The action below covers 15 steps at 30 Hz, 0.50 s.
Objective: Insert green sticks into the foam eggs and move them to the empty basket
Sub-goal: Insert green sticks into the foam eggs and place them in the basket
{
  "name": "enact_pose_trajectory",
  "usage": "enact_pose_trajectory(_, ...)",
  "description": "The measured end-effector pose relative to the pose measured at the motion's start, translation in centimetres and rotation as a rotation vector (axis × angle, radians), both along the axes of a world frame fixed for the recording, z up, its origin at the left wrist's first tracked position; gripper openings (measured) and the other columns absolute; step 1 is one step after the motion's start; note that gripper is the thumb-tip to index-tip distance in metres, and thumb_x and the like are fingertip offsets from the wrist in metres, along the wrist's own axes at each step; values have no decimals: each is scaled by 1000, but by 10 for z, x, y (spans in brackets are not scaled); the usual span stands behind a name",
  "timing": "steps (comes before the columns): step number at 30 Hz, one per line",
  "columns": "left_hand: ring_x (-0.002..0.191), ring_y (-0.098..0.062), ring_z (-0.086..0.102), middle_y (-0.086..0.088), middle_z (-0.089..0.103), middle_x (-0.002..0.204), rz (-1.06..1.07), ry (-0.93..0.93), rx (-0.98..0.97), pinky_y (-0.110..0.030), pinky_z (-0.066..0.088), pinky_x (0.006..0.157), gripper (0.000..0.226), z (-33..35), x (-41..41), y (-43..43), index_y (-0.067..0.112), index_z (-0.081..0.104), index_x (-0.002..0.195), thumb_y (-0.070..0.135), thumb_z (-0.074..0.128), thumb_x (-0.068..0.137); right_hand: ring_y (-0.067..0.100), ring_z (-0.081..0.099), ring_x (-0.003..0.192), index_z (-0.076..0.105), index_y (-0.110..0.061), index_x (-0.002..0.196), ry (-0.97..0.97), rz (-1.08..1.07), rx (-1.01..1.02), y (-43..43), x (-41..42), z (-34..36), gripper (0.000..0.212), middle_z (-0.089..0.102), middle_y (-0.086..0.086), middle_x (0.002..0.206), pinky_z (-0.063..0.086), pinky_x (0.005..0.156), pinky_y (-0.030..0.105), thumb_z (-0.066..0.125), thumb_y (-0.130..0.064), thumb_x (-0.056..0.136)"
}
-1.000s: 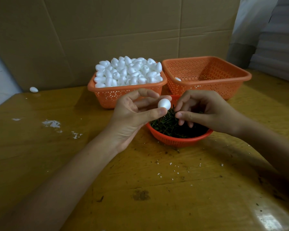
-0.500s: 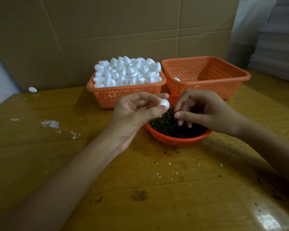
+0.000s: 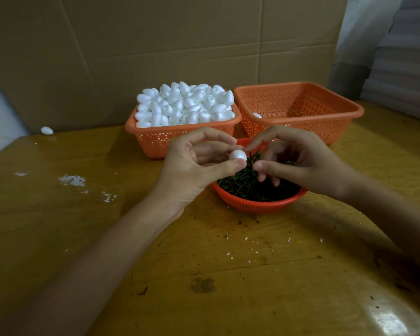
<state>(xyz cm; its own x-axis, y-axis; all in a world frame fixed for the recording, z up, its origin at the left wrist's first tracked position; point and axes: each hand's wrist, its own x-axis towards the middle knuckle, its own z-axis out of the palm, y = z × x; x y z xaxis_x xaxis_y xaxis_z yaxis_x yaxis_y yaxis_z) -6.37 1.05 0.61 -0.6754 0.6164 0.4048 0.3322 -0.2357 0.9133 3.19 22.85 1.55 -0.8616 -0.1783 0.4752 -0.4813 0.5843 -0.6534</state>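
Three orange baskets on the wooden table (image 3: 228, 282): full basket (image 3: 160, 141) back left, heaped with foam eggs (image 3: 184, 105) too many to count; empty basket (image 3: 301, 127) back right, a lone egg (image 3: 257, 115) half hidden behind its near wall; round basket (image 3: 257, 205) in front, filled with green sticks (image 3: 240, 184), partly covered by both hands. One stray egg (image 3: 46, 130) far left below the cardboard (image 3: 155, 44). One foam egg (image 3: 237, 155) pinched between thumb and fingertips of left hand (image 3: 199, 166), above the round basket's left rim; seen almost round, long axis hard to tell. Right hand (image 3: 308, 163) just beside it, fingers curled, forefinger tip at the egg's upper right, thumb close below; cannot tell whether pinching a stick. Both forearms cut off at the frame's edge.
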Motion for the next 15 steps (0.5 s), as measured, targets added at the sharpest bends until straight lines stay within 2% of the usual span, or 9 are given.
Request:
enact_pose_trajectory(2, 91, -31, 79, -14, 81, 103, 4, 8, -12, -47, 65, 89, 37, -1, 1, 1, 7, 69, 101, 14, 89, 72, 24, 67, 57, 64, -9, 121, -4, -2, -1, 0, 0, 0, 28, 74, 6, 78, 59, 60, 42, 72, -17, 95)
enact_pose_trajectory(6, 85, -36, 80, -14, 81, 103, 4, 17, -18, -44, 66, 84, 28, -2, 1, 1, -1, 72, 94, 9, 89, 76, 23, 67, 57, 64, -12, 121, -6, -7, 8, 0, -1, -1, 28, 74, 5, 79, 59, 60, 39, 72, -19, 95)
enact_pose_trajectory(10, 82, -43, 78, -14, 81, 102, 34, 28, 6, -53, 64, 83, 22, -3, 0, 1, 3, 75, 91, 13, 89, 77, 21, 66, 56, 63, -13, 121, -12, -12, 0, 2, -1, -1, 28, 75, 6, 79, 58, 61, 37, 72, -18, 96)
enact_pose_trajectory(15, 77, -39, 77, -15, 80, 94, 44, 37, 34, -44, 66, 75, 23, -1, 0, 0, 2, 75, 94, 14, 88, 78, 23, 67, 57, 63, -13, 122, -18, -8, -4, 2, -2, -2, 29, 75, 7, 80, 59, 59, 40, 73, -19, 95)
